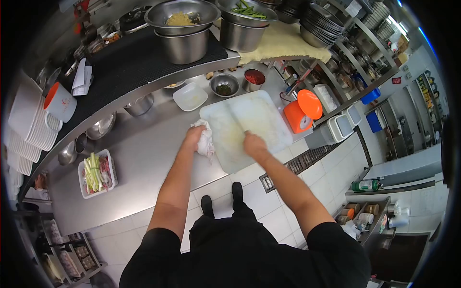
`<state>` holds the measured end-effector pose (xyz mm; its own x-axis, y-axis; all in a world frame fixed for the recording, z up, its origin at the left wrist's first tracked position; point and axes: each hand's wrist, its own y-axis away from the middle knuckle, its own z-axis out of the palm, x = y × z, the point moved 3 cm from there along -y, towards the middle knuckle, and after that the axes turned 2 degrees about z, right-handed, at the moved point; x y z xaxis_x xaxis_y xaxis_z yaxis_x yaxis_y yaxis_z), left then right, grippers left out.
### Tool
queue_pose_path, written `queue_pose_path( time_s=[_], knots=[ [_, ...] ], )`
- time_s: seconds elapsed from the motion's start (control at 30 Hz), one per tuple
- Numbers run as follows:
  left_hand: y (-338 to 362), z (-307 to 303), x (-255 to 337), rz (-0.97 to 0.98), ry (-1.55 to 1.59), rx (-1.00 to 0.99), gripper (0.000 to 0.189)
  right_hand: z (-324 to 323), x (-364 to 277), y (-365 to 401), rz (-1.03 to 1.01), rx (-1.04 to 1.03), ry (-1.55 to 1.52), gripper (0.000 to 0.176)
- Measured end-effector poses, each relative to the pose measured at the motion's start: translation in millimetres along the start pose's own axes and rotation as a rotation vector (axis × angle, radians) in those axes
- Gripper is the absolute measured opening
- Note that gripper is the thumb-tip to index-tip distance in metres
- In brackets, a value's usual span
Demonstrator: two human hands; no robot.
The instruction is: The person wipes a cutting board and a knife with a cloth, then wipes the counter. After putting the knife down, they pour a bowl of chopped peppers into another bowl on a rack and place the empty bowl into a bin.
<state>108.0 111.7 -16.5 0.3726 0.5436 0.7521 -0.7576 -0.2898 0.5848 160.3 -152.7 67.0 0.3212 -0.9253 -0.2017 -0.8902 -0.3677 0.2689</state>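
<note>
My left hand (194,136) is closed on a crumpled white cloth (206,140) at the left edge of the white cutting board (259,125). Over the board, my right hand (254,145) grips the handle of a knife (236,118), whose blurred blade points up and left across the board. Yellowish stains mark the board's surface. Just behind the board stand a metal bowl with chopped greens (224,85) and a metal pot with red contents (253,79). A white square dish (190,97) is at the back left of the board.
An orange scale (298,116) stands right of the board. A white basket with green stalks (97,174) sits at the left of the counter. Above the counter's back, a shelf with a black mat (125,67) holds metal bowls, pots and an orange-and-white mug (61,103).
</note>
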Motion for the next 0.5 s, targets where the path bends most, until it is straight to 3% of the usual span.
queue_pose_path(
  time_s=[0.07,0.17,0.37,0.5],
  knots=[
    [4,4,3,-0.018,0.014,0.003,0.041,14,-32,23,-0.195,-0.067,0.035,0.031],
    [-13,-5,-8,-0.051,0.108,-0.061,0.046,9,-46,42,-0.211,-0.147,0.03,0.029],
    [-16,-2,-1,0.017,0.038,-0.139,0.054,-27,80,-17,0.122,0.079,-0.016,0.032],
    [-17,-1,-1,0.017,0.005,-0.013,0.046,-29,119,-48,0.225,0.119,-0.068,0.035]
  ],
)
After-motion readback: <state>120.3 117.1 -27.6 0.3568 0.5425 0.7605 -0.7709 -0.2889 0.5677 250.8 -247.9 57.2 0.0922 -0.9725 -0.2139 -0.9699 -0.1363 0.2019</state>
